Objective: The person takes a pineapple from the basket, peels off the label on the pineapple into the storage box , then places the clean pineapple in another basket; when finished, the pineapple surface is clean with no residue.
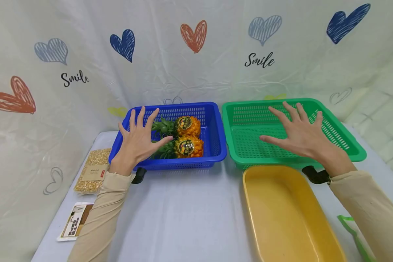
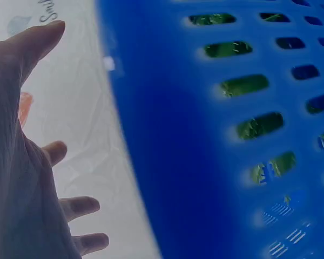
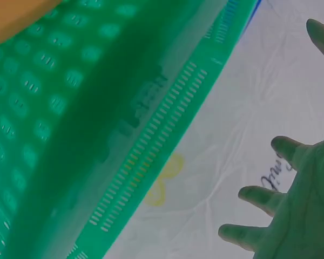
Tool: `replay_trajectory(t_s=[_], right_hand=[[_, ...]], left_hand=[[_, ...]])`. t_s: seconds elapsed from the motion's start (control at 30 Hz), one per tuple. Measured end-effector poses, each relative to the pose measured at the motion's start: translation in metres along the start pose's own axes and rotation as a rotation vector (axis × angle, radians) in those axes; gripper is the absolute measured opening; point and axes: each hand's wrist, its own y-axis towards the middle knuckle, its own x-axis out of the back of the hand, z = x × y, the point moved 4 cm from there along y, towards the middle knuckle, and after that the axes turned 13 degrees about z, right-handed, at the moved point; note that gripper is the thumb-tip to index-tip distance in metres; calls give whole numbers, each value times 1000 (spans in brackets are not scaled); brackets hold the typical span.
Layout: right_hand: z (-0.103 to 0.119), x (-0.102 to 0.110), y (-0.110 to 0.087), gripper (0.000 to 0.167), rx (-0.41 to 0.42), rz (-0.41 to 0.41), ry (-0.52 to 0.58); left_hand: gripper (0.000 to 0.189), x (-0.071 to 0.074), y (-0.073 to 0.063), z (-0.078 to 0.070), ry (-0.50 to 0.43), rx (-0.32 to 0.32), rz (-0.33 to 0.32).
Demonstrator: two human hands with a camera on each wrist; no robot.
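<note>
My left hand [image 1: 137, 142] hovers over the left part of a blue basket [image 1: 217, 134], its fingers spread and straight. Inside that basket lie two orange, bumpy pineapple-like fruits [image 1: 191, 125] with green leafy tops and round dark labels. Over a green basket [image 1: 245, 143] my right hand [image 1: 302, 134] is raised, fingers also splayed, holding nothing. In the left wrist view the blue basket's slotted wall [image 2: 173, 135] fills much of the picture, with green leaves behind the slots. The right wrist view has the green basket's wall [image 3: 65, 124] beside spread fingers [image 3: 259, 199].
A yellow tray [image 1: 281, 211] stands in front of the green basket. At the left edge lie a bag of corn kernels [image 1: 93, 160] and a flat white-and-brown packet [image 1: 75, 222]. A green-edged packet [image 1: 355, 233] is partly under my right sleeve. Behind hangs a white curtain [image 1: 170, 72].
</note>
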Motion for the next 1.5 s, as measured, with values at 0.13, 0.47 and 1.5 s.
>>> replay_trajectory(t_s=[0.13,0.47,1.5], right_hand=[[14,-1,-1,100,25,3,-49],[89,1,-8,81,316,-130,-125],[188,-6,102,85,634,474,-36]], left_hand=[[99,1,-6,3,7,-8,-11],[102,5,-47,22,-17,28,-78],[125,-29,-79,77,-551,194,-107]])
